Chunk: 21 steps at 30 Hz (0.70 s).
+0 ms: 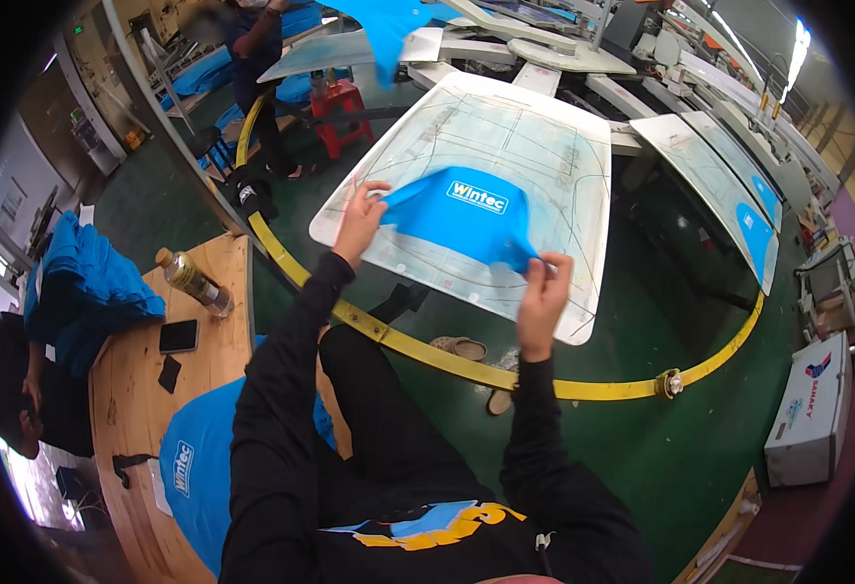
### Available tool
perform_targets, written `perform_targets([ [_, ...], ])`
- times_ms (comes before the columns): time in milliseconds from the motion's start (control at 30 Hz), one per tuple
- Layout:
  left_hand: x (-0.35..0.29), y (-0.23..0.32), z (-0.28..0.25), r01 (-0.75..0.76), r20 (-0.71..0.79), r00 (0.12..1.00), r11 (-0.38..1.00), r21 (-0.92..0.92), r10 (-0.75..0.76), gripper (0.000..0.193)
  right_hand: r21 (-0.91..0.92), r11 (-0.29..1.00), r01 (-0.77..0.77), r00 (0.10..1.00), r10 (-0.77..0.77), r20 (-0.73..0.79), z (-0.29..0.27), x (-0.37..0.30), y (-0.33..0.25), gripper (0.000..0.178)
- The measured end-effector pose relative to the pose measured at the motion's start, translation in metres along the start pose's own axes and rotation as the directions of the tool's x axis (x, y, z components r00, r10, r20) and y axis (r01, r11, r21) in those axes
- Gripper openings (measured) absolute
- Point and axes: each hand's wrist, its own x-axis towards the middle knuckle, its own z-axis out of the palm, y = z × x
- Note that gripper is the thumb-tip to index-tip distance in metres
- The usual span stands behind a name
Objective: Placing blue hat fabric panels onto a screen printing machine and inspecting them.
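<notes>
Both my hands grip a bright blue fabric piece (447, 219) with a white printed logo, stretched over the near part of a pale printing platen (554, 165). My left hand (359, 219) pinches its left corner, which is raised. At the lower right corner my right hand (544, 292) is closed on the cloth. Faint lines mark the platen's surface. Another blue piece with the same kind of print (189, 467) lies on the wooden table (140, 409) by my left side.
A yellow curved rail (427, 362) runs between me and the platen. On the table are a bottle (194, 282), a phone (178, 337) and a pile of blue fabric (96, 282). More platens (705, 185) stand at right, a red stool (342, 117) beyond. Another person (257, 58) works at the far left.
</notes>
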Motion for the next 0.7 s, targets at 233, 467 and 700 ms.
perform_targets([
  [233,-0.105,0.065,0.067,-0.081,-0.103,0.994,0.915,-0.395,0.044,0.022,0.116,0.991,0.073,0.986,-0.089,0.141,0.061,-0.036,-0.055,0.005],
  [467,-0.18,0.121,0.037,-0.179,-0.233,0.969,0.871,-0.457,0.078,0.03,0.37,0.928,0.04,0.911,-0.186,0.368,0.072,-0.091,-0.103,0.009],
  [700,-0.327,0.177,-0.053,-0.007,-0.301,0.942,0.884,-0.467,-0.151,0.053,0.474,0.683,-0.556,0.685,0.055,0.726,0.078,-0.121,-0.133,0.011],
])
